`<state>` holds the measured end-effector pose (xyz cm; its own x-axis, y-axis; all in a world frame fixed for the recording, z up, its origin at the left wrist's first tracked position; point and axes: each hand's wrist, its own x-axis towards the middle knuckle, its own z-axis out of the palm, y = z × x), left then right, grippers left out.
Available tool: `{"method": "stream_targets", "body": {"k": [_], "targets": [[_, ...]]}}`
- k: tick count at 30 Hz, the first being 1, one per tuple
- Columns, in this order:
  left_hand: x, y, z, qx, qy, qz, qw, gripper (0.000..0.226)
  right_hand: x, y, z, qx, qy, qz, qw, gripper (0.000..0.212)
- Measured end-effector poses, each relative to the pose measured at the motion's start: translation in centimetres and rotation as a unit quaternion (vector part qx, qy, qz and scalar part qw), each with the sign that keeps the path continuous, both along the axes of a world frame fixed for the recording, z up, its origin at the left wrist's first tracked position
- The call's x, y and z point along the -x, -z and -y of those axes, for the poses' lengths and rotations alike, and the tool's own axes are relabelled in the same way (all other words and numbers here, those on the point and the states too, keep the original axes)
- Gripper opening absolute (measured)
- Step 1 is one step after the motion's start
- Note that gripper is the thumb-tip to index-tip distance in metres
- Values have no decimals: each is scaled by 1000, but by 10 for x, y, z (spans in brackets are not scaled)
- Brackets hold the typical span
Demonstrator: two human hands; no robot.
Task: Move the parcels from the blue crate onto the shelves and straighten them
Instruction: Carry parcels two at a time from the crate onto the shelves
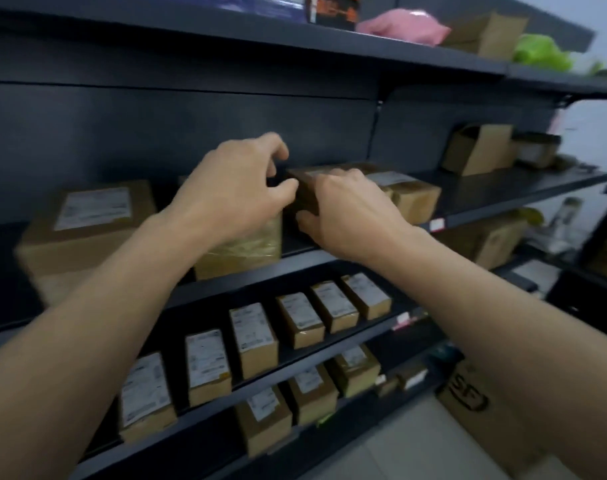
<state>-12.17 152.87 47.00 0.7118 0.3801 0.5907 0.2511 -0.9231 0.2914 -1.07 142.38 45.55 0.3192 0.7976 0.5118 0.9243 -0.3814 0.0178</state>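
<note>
The small brown parcel (307,188) sits on the middle shelf (503,197) between two taped boxes, the left hand (239,199) pinching its near corner and the right hand (347,220) cupping its side; it looks light, stiff cardboard, best gripped by opposite faces.
</note>
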Motion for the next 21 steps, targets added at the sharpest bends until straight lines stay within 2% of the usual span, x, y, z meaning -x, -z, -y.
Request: {"method": "stream_targets", "body": {"k": [6,10,16,21], "targets": [[-69,-14,118,-148,95,-22,984,37,-38,-5,130,-6,128,67,989,31],[-115,-13,219,-217,170,6,961,34,-62,-4,239,-12,222,103,969,33],[-181,-3,423,-234,311,76,918,23,-88,0,442,18,367,104,924,29],[-228,16,578,-213,399,93,887,26,-97,15,601,34,519,64,852,22]]}}
